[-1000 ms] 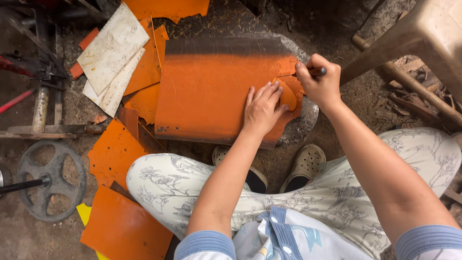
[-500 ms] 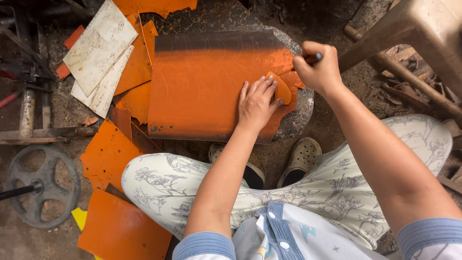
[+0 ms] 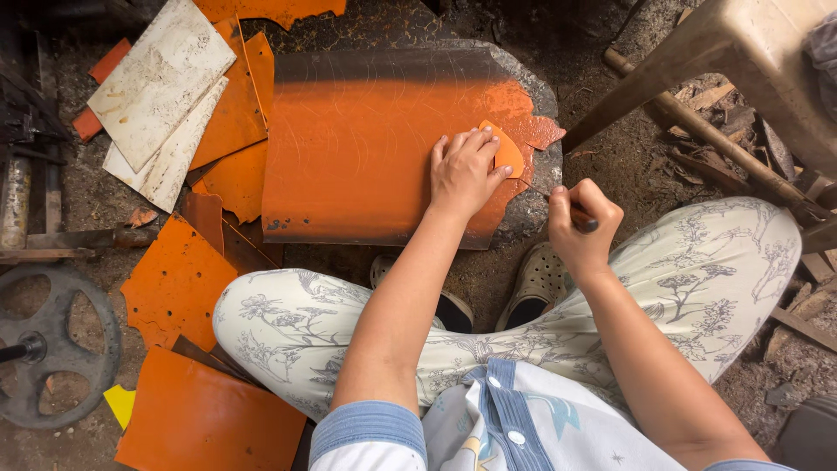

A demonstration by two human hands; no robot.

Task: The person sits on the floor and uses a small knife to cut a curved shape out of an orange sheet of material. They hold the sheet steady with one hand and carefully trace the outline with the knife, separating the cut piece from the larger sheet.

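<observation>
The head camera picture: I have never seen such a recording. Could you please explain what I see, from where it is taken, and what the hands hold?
The camera sits on a person's head and looks down at their own arms and knees. There is no machine, only two bare hands. The left hand presses a small orange template flat on a large orange sheet, which lies on a stone slab on the ground. The right hand grips a thin dark tool, off the sheet; its tip is hidden. More orange offcuts, pale sheets and an iron wheel lie to the left.

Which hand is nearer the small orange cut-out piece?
Left. The left hand presses on the small orange piece; the right hand is off the sheet, lower right, gripping a tool.
</observation>
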